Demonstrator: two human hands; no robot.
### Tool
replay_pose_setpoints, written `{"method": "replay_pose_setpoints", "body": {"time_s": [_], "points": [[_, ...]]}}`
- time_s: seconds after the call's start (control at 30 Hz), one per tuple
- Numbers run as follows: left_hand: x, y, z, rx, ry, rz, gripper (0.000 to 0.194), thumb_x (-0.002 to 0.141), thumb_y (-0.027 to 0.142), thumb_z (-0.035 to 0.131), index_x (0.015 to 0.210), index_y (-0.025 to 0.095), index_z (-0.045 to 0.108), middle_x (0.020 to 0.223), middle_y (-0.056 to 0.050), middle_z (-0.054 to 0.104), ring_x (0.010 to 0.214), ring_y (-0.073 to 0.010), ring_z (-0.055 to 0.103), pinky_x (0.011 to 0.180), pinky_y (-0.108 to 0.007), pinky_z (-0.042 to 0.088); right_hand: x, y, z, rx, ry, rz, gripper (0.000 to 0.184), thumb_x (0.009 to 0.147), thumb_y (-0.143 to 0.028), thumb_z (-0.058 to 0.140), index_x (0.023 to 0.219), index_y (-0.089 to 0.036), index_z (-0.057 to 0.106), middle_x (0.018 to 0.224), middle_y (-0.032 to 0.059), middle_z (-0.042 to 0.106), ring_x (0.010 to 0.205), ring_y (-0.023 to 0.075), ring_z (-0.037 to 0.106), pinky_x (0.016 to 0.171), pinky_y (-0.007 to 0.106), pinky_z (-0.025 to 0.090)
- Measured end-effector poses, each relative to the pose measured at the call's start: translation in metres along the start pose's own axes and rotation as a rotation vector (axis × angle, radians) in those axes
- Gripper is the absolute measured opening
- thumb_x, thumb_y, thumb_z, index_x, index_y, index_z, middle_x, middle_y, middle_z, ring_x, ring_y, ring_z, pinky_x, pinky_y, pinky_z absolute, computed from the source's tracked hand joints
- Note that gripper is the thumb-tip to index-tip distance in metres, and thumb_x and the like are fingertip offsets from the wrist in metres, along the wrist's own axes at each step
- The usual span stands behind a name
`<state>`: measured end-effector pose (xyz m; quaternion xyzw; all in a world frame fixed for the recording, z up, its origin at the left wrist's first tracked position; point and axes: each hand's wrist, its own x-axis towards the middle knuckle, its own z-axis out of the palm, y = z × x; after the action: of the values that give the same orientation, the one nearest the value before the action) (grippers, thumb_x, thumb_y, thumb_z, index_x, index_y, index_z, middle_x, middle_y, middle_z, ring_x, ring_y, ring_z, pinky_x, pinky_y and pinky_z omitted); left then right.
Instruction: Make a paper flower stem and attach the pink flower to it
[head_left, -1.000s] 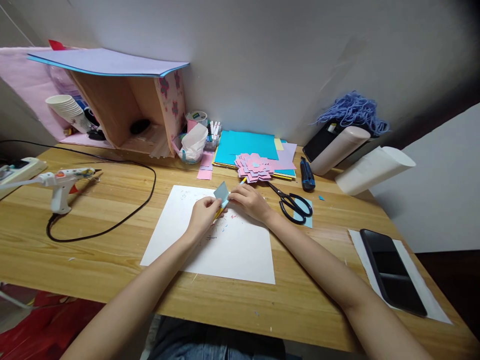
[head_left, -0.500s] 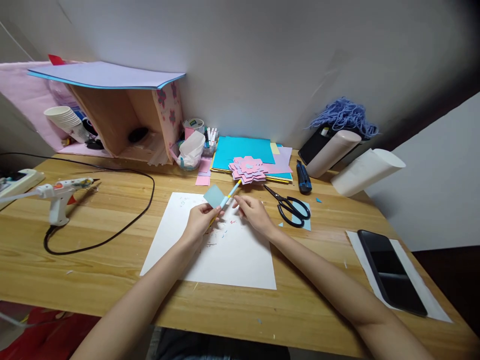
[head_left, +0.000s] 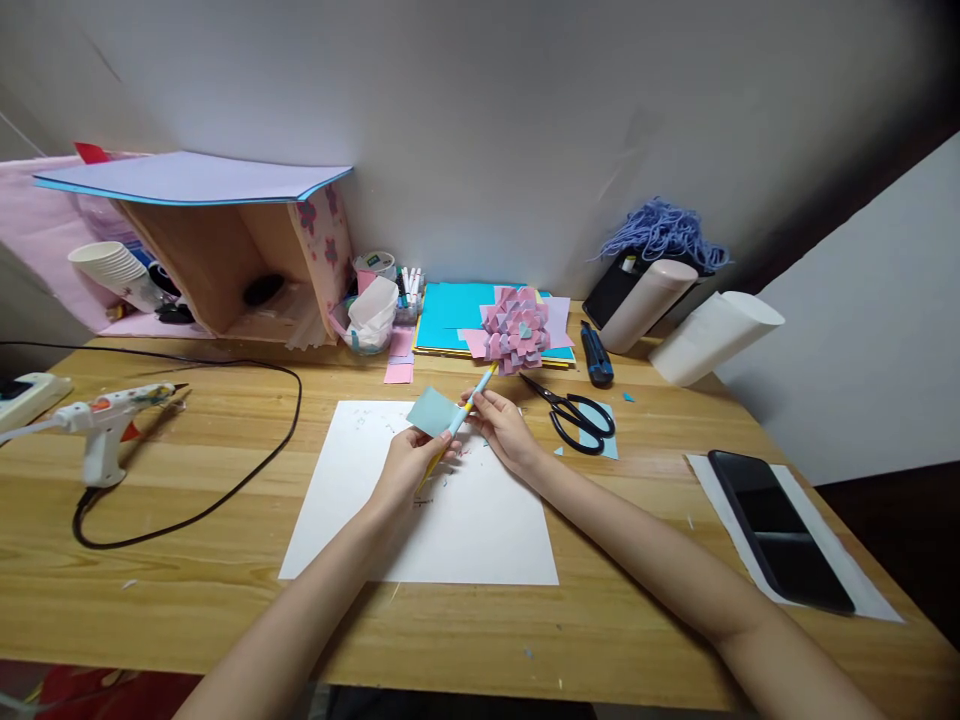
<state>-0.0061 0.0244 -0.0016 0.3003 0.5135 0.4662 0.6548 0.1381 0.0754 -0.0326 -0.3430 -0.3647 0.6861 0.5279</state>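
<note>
A pink and lilac layered paper flower [head_left: 517,330] tops a thin stem [head_left: 482,384] banded in light blue and yellow. My left hand [head_left: 414,462] is closed round the stem's lower part, above the white paper sheet [head_left: 480,540]. A pale blue paper square [head_left: 433,410] sticks out beside the stem at my left fingertips; whether it is attached to the stem or only pinched, I cannot tell. Higher up, just below the flower, the fingers of my right hand [head_left: 506,430] pinch the stem.
Black-handled scissors [head_left: 577,420] lie on a blue paper scrap to the right, with a blue cutter [head_left: 597,355] behind. A glue gun [head_left: 109,430] and its looping cable are at left. A phone [head_left: 780,530] rests at right. Coloured sheets [head_left: 450,315] and an open box [head_left: 217,260] stand behind.
The flower has tilted up and turned, so its layered front faces me more. My right fingers have closed on the stem. The whole view has shifted slightly.
</note>
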Motion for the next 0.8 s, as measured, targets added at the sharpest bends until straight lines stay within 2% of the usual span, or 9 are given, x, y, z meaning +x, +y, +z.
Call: {"method": "replay_pose_setpoints", "body": {"time_s": [0.2, 0.33, 0.47, 0.67, 0.8], "points": [[0.0022, -0.0021, -0.0012, -0.061, 0.020, -0.044, 0.017, 0.067, 0.014, 0.070, 0.083, 0.009, 0.067, 0.083, -0.010, 0.070, 0.074, -0.0146, 0.066, 0.070, -0.023, 0.052, -0.0030, -0.0009, 0.0033, -0.055, -0.040, -0.039, 0.023, 0.073, -0.042, 0.065, 0.080, -0.020, 0.065, 0.085, 0.0015, 0.061, 0.078, 0.0119, 0.056, 0.070, 0.025, 0.046], [0.0032, -0.0029, -0.0002, -0.098, 0.035, -0.066, 0.015, 0.066, 0.012, 0.070, 0.080, 0.009, 0.067, 0.080, -0.008, 0.069, 0.071, -0.0132, 0.065, 0.068, -0.021, 0.052, -0.0039, 0.0009, 0.0025, -0.133, -0.065, -0.075, 0.024, 0.068, -0.035, 0.071, 0.085, -0.021, 0.062, 0.088, 0.0005, 0.059, 0.082, 0.0129, 0.055, 0.075, 0.026, 0.046], [0.0024, -0.0045, 0.0019, -0.098, 0.061, -0.032, 0.018, 0.063, 0.015, 0.072, 0.079, 0.010, 0.067, 0.079, -0.007, 0.069, 0.070, -0.0128, 0.065, 0.067, -0.022, 0.052, -0.0036, 0.0041, -0.0003, -0.218, -0.076, -0.117, 0.030, 0.065, -0.029, 0.073, 0.090, -0.021, 0.060, 0.090, 0.0001, 0.058, 0.085, 0.0130, 0.055, 0.078, 0.026, 0.045], [0.0006, -0.0085, 0.0039, 0.018, 0.104, 0.064, 0.026, 0.061, 0.028, 0.073, 0.079, 0.010, 0.067, 0.073, -0.008, 0.070, 0.066, -0.0172, 0.065, 0.068, -0.029, 0.051, -0.0028, 0.0056, -0.0004, -0.241, -0.042, -0.093, 0.031, 0.065, -0.031, 0.072, 0.090, -0.020, 0.058, 0.085, 0.0003, 0.057, 0.081, 0.0132, 0.055, 0.074, 0.026, 0.046], [0.0022, -0.0090, 0.0016, 0.207, 0.149, 0.147, 0.026, 0.061, 0.032, 0.071, 0.076, 0.011, 0.068, 0.071, -0.008, 0.070, 0.067, -0.0187, 0.064, 0.060, -0.026, 0.046, -0.0027, 0.0063, -0.0006, -0.220, -0.038, -0.070, 0.031, 0.064, -0.030, 0.073, 0.089, -0.020, 0.058, 0.082, -0.0010, 0.056, 0.076, 0.0116, 0.055, 0.070, 0.026, 0.048]]}}
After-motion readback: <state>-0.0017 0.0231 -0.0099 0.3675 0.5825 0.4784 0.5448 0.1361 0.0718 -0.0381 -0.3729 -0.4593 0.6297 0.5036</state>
